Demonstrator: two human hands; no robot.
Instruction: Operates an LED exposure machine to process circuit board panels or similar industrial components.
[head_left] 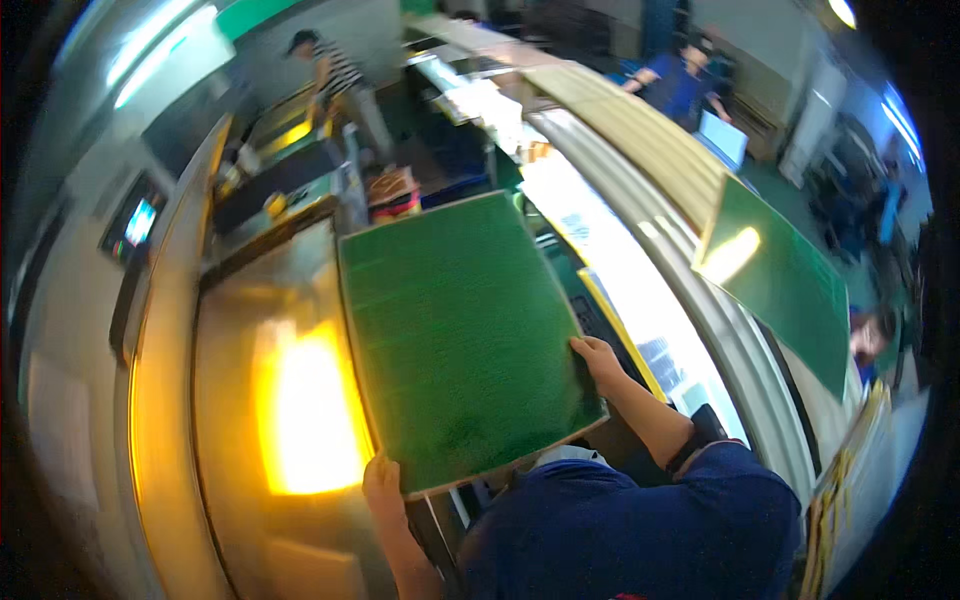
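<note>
A large green rectangular panel (460,330) with a thin pale edge is held flat in front of my body by both hands. My left hand (382,482) is closed on its near left corner. On the right side edge my right hand (598,362) grips it, thumb on top. The fingers under the panel are hidden. Directly left of the panel lies a flat machine bed (290,540) with a bright yellow glare on its glossy surface. The panel's left edge runs along the border of this bed and seems to overlap it; I cannot tell whether they touch.
A raised yellow-lit lid (165,400) stands left of the bed. A brightly lit table (640,270) runs along the right, beside a pale ridged rail (740,370). Another green panel (785,280) leans at the right. One person (345,85) works behind; another (680,85) stands far right.
</note>
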